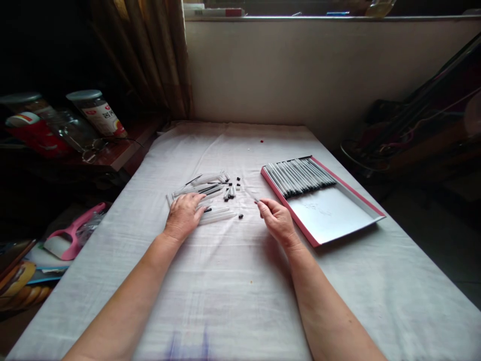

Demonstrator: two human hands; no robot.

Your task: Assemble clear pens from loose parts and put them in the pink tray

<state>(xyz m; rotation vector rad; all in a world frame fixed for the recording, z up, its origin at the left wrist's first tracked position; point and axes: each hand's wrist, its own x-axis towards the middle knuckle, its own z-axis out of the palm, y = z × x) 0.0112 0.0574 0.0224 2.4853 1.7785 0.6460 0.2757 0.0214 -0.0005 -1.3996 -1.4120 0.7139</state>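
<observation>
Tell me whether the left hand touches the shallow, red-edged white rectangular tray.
Apart. The head view shows white cloth between the left hand and the tray.

i can't see what the left hand (184, 213) covers among the clear tubes (218, 216); the slim piece (251, 195) in the right hand (277, 218) blurs on my feed, and the bottom edge cuts both forearms (130, 296).

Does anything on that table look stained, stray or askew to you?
Yes: purple stains discolor the pale tablecloth near the bottom of the picture. A tiny red piece lies toward the far side, away from the scattered pen parts. The pens in the box look neatly aligned.
</observation>
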